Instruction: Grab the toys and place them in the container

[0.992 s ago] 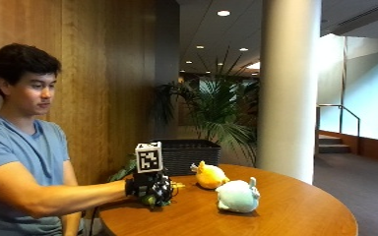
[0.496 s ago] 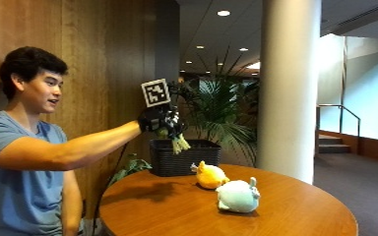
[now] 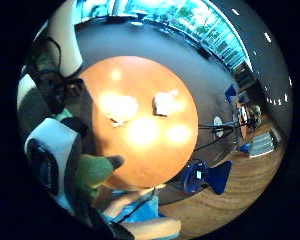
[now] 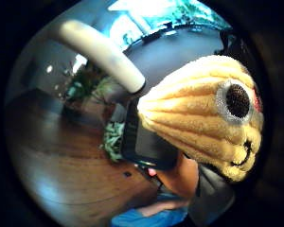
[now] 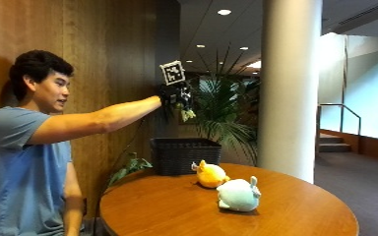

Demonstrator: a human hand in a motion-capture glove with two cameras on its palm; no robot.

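Observation:
My gloved right hand is raised high on an outstretched arm, above the black woven container at the table's far edge. It grips a yellow and green corn-like plush toy that hangs below the fingers. The thumb side palm view is filled by the toy's yellow ribbed body and one eye, with the dark container below it. A green part of the toy shows in the little finger side view. A yellow plush and a light blue plush lie on the round wooden table.
The two loose plushes lie side by side near the table's middle. A potted palm stands behind the container, and a white column rises beside the table. A wood-panelled wall is behind the person.
The hand has lifted the corn plush from the tabletop to head height. It has since moved slightly higher and farther out over the container.

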